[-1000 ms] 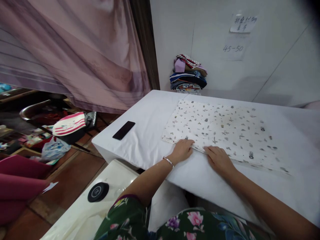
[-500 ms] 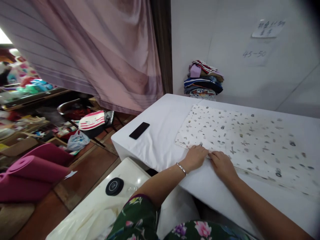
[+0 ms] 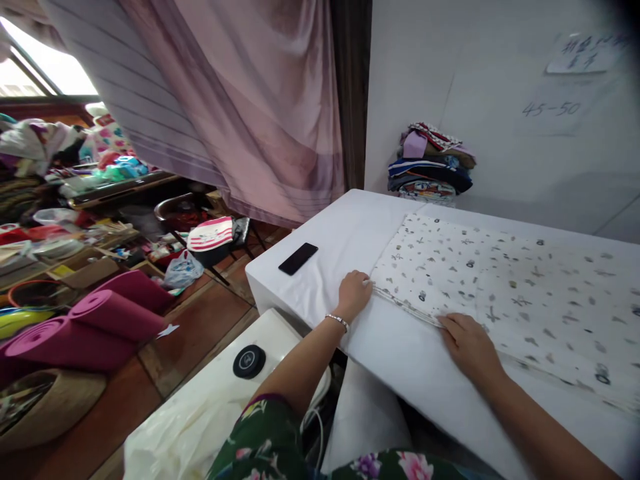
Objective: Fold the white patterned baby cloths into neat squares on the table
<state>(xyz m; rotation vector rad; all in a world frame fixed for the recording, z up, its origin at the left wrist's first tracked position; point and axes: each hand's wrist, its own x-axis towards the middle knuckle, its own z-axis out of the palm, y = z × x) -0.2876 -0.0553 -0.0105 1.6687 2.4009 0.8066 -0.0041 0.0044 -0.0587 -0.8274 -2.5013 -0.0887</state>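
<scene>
A white cloth (image 3: 450, 267) with small grey printed shapes lies folded in layers across the white-covered table. My left hand (image 3: 354, 293), with a silver bracelet at the wrist, is closed on the cloth's near left corner. Further right along the near edge, my right hand (image 3: 469, 345) grips the layers, fingers on top and the thumb at the edge. The cloth runs to the right beyond that hand.
A black phone (image 3: 298, 259) lies on the table's left part. Folded clothes (image 3: 433, 163) are stacked by the wall. A white surface (image 3: 210, 373) at lower left bears a round black object (image 3: 249, 361). Pink rolled mats (image 3: 95, 320) lie on the floor.
My hands have moved apart along the near edge: the left has slid left to the corner, while the right stays on the edge. The view has turned a little to the left.
</scene>
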